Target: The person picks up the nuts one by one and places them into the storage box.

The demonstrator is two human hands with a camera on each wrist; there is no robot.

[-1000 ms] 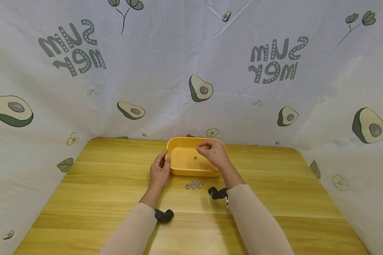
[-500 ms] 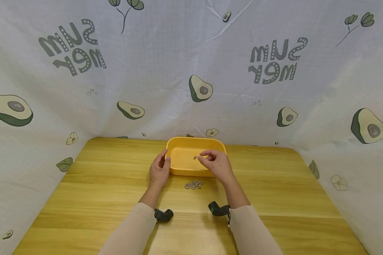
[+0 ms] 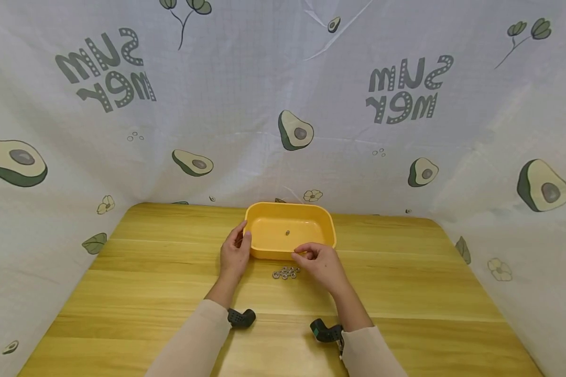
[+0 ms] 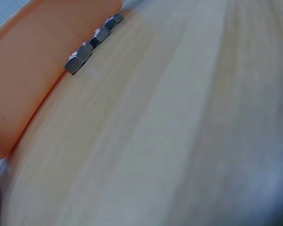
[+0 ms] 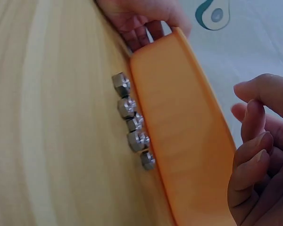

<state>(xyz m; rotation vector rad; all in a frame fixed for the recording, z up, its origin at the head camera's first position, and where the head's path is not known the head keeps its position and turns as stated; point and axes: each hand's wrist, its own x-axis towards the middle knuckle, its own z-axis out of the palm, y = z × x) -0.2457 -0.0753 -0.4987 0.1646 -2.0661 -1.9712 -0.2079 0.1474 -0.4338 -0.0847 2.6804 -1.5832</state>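
A yellow rectangular tray (image 3: 273, 254) stands at the back of the table in the head view. My left hand (image 3: 233, 254) holds its left end, thumb and fingertips at the rim; the right wrist view shows this hand (image 5: 141, 14) at the tray's far end. My right hand (image 3: 323, 264) hovers over the tray's front right edge, fingers loosely bent, and nothing shows between thumb and index. One small metal nut (image 3: 287, 233) lies on the tray's floor. Several metal hex nuts (image 5: 126, 107) sit clustered on the table just in front of the tray.
The wooden table (image 3: 160, 272) ends at a hanging white cloth (image 3: 245, 104) printed with avocados, which surrounds its back and sides. Black wrist cameras (image 3: 327, 332) are strapped to both wrists.
My right hand has drawn back from above the tray's inside toward its front edge, coming nearer to the nuts on the table. The left hand and the tray stay put.
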